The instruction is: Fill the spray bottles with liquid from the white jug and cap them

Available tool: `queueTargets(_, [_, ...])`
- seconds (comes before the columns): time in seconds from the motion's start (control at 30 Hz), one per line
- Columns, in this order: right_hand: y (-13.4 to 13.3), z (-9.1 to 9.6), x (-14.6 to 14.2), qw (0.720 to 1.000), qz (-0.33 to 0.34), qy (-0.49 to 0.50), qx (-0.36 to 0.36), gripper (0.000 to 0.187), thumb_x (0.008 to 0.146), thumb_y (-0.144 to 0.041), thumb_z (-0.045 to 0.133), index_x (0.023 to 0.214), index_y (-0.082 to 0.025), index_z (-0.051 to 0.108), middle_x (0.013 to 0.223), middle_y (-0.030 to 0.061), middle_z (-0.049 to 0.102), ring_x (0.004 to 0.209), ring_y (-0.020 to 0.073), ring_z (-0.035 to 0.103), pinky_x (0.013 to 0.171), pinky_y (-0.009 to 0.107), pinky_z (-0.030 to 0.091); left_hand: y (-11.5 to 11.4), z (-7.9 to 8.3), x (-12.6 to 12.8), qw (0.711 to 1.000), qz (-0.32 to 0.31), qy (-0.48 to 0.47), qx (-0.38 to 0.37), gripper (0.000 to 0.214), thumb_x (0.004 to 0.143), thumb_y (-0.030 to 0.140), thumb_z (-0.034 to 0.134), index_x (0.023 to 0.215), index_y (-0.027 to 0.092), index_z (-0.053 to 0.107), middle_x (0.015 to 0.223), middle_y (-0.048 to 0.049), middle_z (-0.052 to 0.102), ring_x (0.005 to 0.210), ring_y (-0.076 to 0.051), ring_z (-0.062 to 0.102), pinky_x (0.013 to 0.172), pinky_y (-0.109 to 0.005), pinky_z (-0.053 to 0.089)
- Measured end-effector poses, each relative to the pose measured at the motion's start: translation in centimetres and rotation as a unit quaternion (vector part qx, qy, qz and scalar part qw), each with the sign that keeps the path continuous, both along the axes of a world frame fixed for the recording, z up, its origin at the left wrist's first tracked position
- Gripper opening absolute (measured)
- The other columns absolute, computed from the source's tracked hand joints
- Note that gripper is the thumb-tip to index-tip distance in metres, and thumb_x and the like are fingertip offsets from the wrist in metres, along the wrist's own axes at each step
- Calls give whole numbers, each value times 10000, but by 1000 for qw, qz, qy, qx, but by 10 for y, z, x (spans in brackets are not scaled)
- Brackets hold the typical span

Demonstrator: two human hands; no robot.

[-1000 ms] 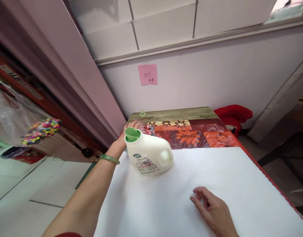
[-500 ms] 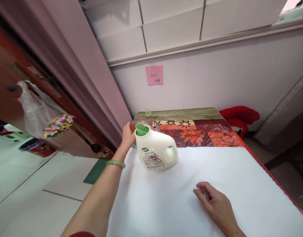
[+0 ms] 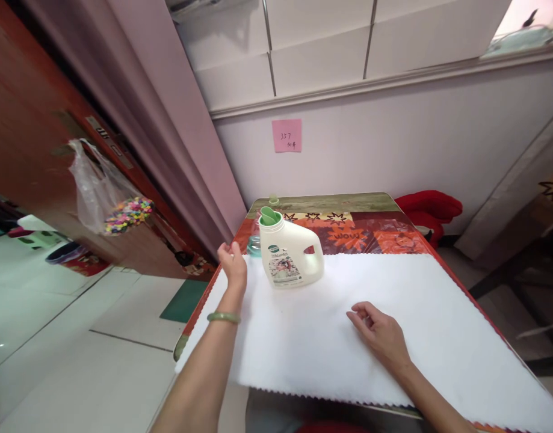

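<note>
A cream detergent jug [image 3: 290,258] with a green pouring spout [image 3: 270,216] stands upright and uncapped on the white cloth [image 3: 298,337]. My left hand [image 3: 234,264], with a green bangle at the wrist, is left of the jug and apart from it. Its fingers are curled in; whatever they hold, if anything, is hidden. Behind the jug's left side shows part of a clear teal container [image 3: 254,245]. My right hand [image 3: 382,337] hovers over or rests on the cloth, right of the jug, fingers loosely bent and apart from the thumb, holding nothing.
A small translucent green cap [image 3: 274,199] sits at the table's back left corner. Patterned table covering [image 3: 370,231] shows beyond the cloth. A pink note [image 3: 287,136] is on the wall. At left, a plastic bag with colourful pieces [image 3: 128,213] hangs from the door.
My left hand has drawn back from beside the jug's neck, and the teal container shows more. My right hand keeps its pose. The view has shifted, showing the cloth's near edge.
</note>
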State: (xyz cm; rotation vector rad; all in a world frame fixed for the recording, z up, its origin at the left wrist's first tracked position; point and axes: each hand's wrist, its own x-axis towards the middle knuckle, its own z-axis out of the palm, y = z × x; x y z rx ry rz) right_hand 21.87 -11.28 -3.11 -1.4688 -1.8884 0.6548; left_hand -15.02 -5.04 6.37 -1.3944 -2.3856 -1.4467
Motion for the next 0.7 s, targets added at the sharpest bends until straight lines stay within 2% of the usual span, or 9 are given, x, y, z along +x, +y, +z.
queueTargets(0.07, [0,1,0,1000,-5,0,-11,392,906,-636,534,916,-263,656,731,-17,719,547,154,621,570,275,462,-28,0,31,999,19,-20,47,503,1022,318,76,1446,121,263,1393,-249,448,1330,-318,417,1112,-579,290])
queueTargets(0.1, [0,1,-1,1000,-7,-1,-13,389,906,-633,536,920,-264,658,734,-17,721,554,156,623,574,277,460,-42,-2,50,998,1,-25,61,479,1025,344,119,1418,150,313,1374,-221,472,1325,-305,429,1126,-552,293])
queueTargets(0.23, [0,1,0,1000,-5,-3,-10,401,902,-639,533,916,-261,667,730,-14,721,576,161,635,582,278,448,-82,-20,134,978,-199,-39,40,238,918,458,535,1023,267,630,1028,-104,673,1060,-272,635,1004,-416,472])
queueTargets(0.27, [0,1,1,1000,-4,-2,-10,411,900,-646,530,914,-260,670,733,-11,723,577,161,636,582,279,444,-82,-24,152,965,-257,-50,29,243,879,450,607,1046,277,648,1063,-99,686,1080,-273,640,1008,-410,476])
queueTargets(0.33, [0,2,2,1000,0,3,-9,435,898,-662,516,911,-258,675,746,0,729,579,166,637,582,283,439,-71,-28,177,932,-325,-157,24,472,819,406,699,1252,250,594,1307,-145,621,1271,-309,555,1114,-458,389])
queueTargets(0.43, [0,2,3,1000,3,13,-9,462,898,-680,495,906,-255,677,752,9,730,588,174,639,590,289,436,-35,-26,195,891,-277,-354,54,755,689,363,824,1358,216,507,1516,-188,442,1465,-342,344,1218,-482,199])
queueTargets(0.47, [0,2,3,1000,2,15,-9,464,898,-682,493,903,-256,677,747,8,728,589,175,638,593,290,434,-22,-23,197,881,-276,-378,62,785,688,371,823,1376,212,481,1537,-188,415,1479,-332,324,1220,-468,195])
queueTargets(0.6, [0,1,5,1000,7,24,-6,470,900,-682,482,899,-256,681,739,11,725,584,179,635,588,294,429,12,-10,200,853,-304,-413,95,664,742,443,757,1320,223,516,1423,-137,552,1368,-265,485,1138,-392,353])
queueTargets(0.7, [1,-1,6,999,12,34,-5,478,903,-681,471,893,-250,677,743,23,727,581,183,634,582,297,431,12,1,198,847,-307,-423,101,565,700,484,772,1157,186,625,1170,-105,689,1176,-262,612,1050,-381,429])
